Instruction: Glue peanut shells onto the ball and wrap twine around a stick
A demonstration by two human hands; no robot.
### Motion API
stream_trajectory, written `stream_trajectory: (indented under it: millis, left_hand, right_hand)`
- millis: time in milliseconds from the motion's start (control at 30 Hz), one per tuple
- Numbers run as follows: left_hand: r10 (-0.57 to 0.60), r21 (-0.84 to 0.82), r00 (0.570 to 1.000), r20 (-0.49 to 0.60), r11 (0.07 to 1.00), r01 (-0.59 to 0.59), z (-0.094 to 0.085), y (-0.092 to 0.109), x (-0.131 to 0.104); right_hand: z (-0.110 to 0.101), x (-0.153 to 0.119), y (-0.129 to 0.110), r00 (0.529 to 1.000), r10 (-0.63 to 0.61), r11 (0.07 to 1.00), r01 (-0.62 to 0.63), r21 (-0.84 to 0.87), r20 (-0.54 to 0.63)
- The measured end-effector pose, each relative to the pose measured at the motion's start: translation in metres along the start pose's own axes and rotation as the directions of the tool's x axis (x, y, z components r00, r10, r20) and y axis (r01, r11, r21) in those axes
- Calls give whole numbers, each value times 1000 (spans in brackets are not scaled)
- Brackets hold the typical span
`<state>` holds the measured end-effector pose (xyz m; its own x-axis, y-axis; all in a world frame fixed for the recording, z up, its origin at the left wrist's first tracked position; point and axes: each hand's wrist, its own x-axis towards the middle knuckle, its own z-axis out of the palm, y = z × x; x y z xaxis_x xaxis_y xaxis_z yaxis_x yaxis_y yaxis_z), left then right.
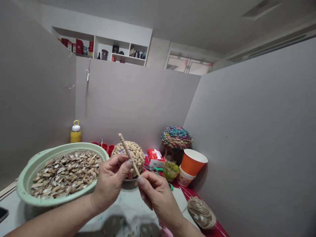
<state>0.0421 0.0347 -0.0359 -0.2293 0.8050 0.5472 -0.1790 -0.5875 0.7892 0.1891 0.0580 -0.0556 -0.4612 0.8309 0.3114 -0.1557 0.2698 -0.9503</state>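
1. Left hand (108, 181) pinches the thin stick (126, 148) between thumb and fingers, near the middle of the frame; right hand (159, 194) pinches its lower end.
2. Its long axis is slanting: one end points to upper left, the other to lower right.
3. Upper part is ridged, lower part smoother and pale.
4. Behind is a round, bumpy ball (138, 154); at lower left, a green oval basket (23, 187) holds rough shells (66, 174).

Beige stick (127, 149), pale green basket (22, 186), orange cup (191, 164), yellow bottle (75, 136), mottled blue-pink-yellow dome (176, 137)
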Motion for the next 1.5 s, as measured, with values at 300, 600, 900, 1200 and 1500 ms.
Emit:
stream_trajectory:
  millis: [300,600,900,1200,1500]
  left_hand:
    - [8,67,1000,30,998,-10,-2,0,0]
    - [-41,6,999,-25,999,41,0,0,3]
    - [-28,14,999,-19,999,29,-1,0,0]
    - [-15,25,1000,13,1000,15,-2,2,-1]
    - [-67,-63,997,-26,996,66,-2,-6,4]
  right_hand:
    - [-1,1,6,977,106,964,-146,223,185]
    - [1,2,2,996,-56,998,54,-24,-70]
    - [0,-4,2,998,-52,998,51,-46,-28]
    - [-6,2,4,957,102,949,-175,262,272]
    - [0,1,-2,996,-55,998,52,-47,-66]
